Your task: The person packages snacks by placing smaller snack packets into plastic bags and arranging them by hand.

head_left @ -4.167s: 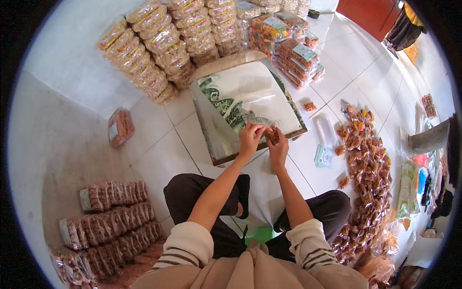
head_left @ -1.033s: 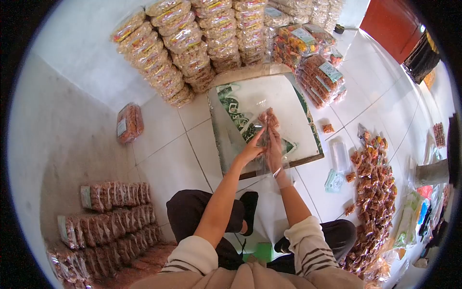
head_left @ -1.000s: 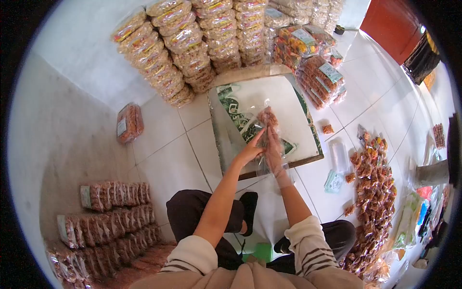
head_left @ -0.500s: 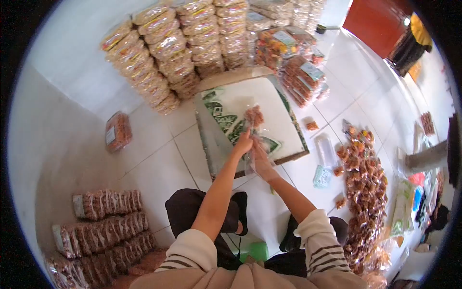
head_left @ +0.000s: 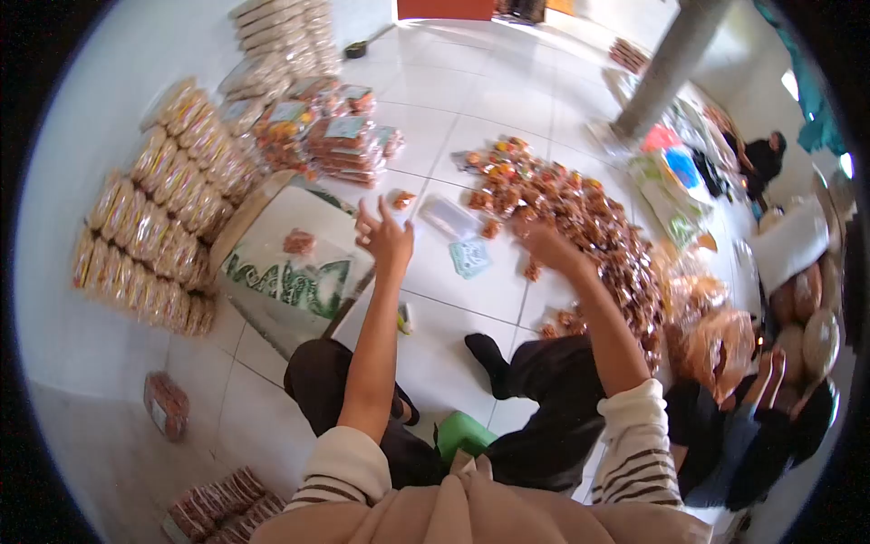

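Observation:
My left hand (head_left: pixel 387 238) is raised near the right edge of a white board with green lettering (head_left: pixel 299 210), its fingers spread and nothing in them. On the board lies a small clear bag of brown snack pieces (head_left: pixel 299 241). My right hand (head_left: pixel 551 247) reaches to the left edge of a long pile of small wrapped brown snack packets (head_left: pixel 616 263); its fingers are blurred, and I cannot see whether they hold one. Between my hands, on the tiles, are a stack of clear plastic bags (head_left: pixel 450 218), pale blue printed labels (head_left: pixel 469 258) and a single snack packet (head_left: pixel 402 199).
Tall stacks of bagged snacks (head_left: pixel 154 218) line the left wall. Filled, labelled packs (head_left: pixel 344 136) sit behind the board. A green stool (head_left: pixel 460 435) is beneath me. A grey pillar (head_left: pixel 671 68) stands at back right; other people (head_left: pixel 752 426) sit at the right.
My view has turned right. Both hands have left the snack bag, which stays on the board. My left hand has opened; my right hand has moved to the packet pile.

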The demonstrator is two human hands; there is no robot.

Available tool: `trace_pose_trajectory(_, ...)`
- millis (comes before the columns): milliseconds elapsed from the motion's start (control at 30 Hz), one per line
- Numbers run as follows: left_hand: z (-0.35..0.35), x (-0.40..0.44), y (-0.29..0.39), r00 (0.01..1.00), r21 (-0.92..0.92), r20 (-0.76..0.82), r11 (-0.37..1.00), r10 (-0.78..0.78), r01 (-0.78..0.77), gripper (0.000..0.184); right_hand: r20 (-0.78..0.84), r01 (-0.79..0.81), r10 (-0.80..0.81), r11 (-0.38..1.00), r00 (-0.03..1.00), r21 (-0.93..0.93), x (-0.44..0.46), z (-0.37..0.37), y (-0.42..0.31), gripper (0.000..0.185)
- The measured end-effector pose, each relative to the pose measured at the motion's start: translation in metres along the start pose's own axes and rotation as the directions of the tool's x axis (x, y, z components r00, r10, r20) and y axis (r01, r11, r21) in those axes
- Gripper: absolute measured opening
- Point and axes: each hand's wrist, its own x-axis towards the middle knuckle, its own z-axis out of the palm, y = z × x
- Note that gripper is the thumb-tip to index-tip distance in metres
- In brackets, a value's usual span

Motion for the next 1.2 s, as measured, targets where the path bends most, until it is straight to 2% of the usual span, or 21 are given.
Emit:
trace_pose_trajectory(33, -0.003, -0.005, 0.027, 0.993, -0.098, 0.004, 0.988, 0.117, -0.116, 0.063, -0.138, 0.172, -0.196, 0.971, 0.971, -0.169, -0.021, -0.019, 0.043, 0.012)
trace_pose_trajectory(67, 0.004, -0.013, 0.05, 0.989, -0.094, 0.026, 0.985, 0.147, -0.144, 0.063, -0.234, -0.17, 0.193, 0.979, 0.953, 0.114, -0.043, -0.053, 0.038, 0.012)
trace_pose_trajectory(100, 0.012, -0.022, 0.072, 0.977, -0.206, 0.063, 0.96, 0.204, -0.187, 0.06, -0.338, -0.546, 0.602, 0.798, 0.723, 0.255, -0.063, -0.072, 0.031, 0.014)
trace_pose_trajectory(133, 0.023, -0.027, 0.09, 0.961, -0.318, 0.093, 0.922, 0.261, -0.22, 0.058, -0.536, -0.356, 0.581, 0.808, 0.612, 0.469, -0.079, -0.072, 0.054, 0.017)
trace_pose_trajectory(167, 0.035, -0.032, 0.107, 0.946, -0.316, 0.135, 0.918, 0.294, -0.24, 0.057, -0.529, -0.206, 0.74, 0.643, 0.415, 0.738, -0.099, -0.065, 0.075, 0.02)
trace_pose_trajectory(267, 0.109, -0.048, 0.133, 0.899, -0.363, 0.101, 0.858, 0.425, -0.365, 0.056, -0.487, -0.357, 0.856, 0.515, 0.173, 0.779, -0.153, -0.008, 0.147, 0.02)
trace_pose_trajectory(300, 0.123, -0.055, 0.139, 0.86, -0.444, 0.253, 0.843, 0.443, -0.304, 0.056, -0.453, -0.36, 0.882, 0.469, 0.133, 0.807, -0.166, 0.018, 0.167, 0.021)
trace_pose_trajectory(367, 0.158, -0.072, 0.139, 0.786, -0.499, 0.423, 0.84, 0.452, -0.215, 0.056, -0.282, -0.391, 0.952, 0.306, 0.119, 0.868, -0.179, 0.066, 0.173, 0.02)
trace_pose_trajectory(433, 0.203, -0.088, 0.135, 0.692, -0.528, 0.672, 0.825, 0.262, 0.2, 0.043, -0.127, -0.446, 0.975, 0.196, 0.18, 0.873, -0.17, 0.107, 0.166, 0.022)
trace_pose_trajectory(467, 0.221, -0.095, 0.131, 0.68, -0.513, 0.689, 0.831, 0.25, 0.215, 0.043, -0.015, -0.417, 0.975, 0.109, 0.224, 0.902, -0.165, 0.129, 0.165, 0.021)
trace_pose_trajectory(533, 0.262, -0.111, 0.126, 0.592, -0.58, 0.761, 0.687, 0.266, 0.437, 0.042, 0.05, -0.6, 0.929, 0.195, 0.366, 0.776, -0.156, 0.161, 0.169, 0.019)
trace_pose_trajectory(567, 0.284, -0.119, 0.123, 0.579, -0.564, 0.775, 0.69, 0.252, 0.454, 0.042, 0.082, -0.576, 0.898, 0.205, 0.433, 0.792, -0.152, 0.181, 0.179, 0.021)
trace_pose_trajectory(633, 0.328, -0.135, 0.121, 0.739, -0.636, 0.617, 0.725, 0.272, 0.265, 0.037, 0.084, -0.608, 0.949, 0.125, 0.304, 0.784, -0.134, 0.217, 0.198, 0.027)
trace_pose_trajectory(700, 0.349, -0.142, 0.126, 0.701, -0.59, 0.675, 0.739, 0.23, 0.325, 0.039, -0.069, -0.661, 0.947, 0.269, 0.313, 0.701, -0.118, 0.259, 0.216, 0.032)
trace_pose_trajectory(767, 0.356, -0.144, 0.134, 0.773, -0.653, 0.588, 0.702, 0.236, 0.282, 0.043, -0.053, -0.635, 0.961, 0.222, 0.273, 0.74, -0.091, 0.245, 0.204, 0.03)
trace_pose_trajectory(833, 0.367, -0.143, 0.135, 0.779, -0.594, 0.589, 0.769, 0.216, 0.237, 0.047, -0.212, -0.618, 0.915, 0.391, 0.344, 0.682, -0.078, 0.245, 0.208, 0.031)
trace_pose_trajectory(900, 0.384, -0.145, 0.129, 0.748, -0.592, 0.658, 0.677, 0.092, 0.437, 0.049, -0.131, -0.567, 0.934, 0.309, 0.332, 0.764, -0.065, 0.235, 0.209, 0.028)
trace_pose_trajectory(967, 0.363, -0.128, 0.14, 0.789, -0.581, 0.613, 0.703, 0.046, 0.41, 0.045, -0.239, -0.573, 0.854, 0.494, 0.462, 0.654, -0.055, 0.235, 0.214, 0.028)
trace_pose_trajectory(1033, 0.356, -0.116, 0.142, 0.777, -0.713, 0.63, 0.401, 0.007, 0.575, 0.038, -0.281, -0.58, 0.774, 0.618, 0.567, 0.531, -0.039, 0.208, 0.214, 0.032)
trace_pose_trajectory(1100, 0.352, -0.107, 0.139, 0.778, -0.689, 0.627, 0.439, -0.039, 0.577, 0.034, -0.415, -0.498, 0.598, 0.801, 0.685, 0.333, -0.029, 0.202, 0.225, 0.037)
trace_pose_trajectory(1200, 0.358, -0.099, 0.13, 0.804, -0.692, 0.594, 0.493, -0.026, 0.527, 0.034, -0.402, -0.541, 0.534, 0.834, 0.744, 0.105, -0.023, 0.209, 0.235, 0.044)
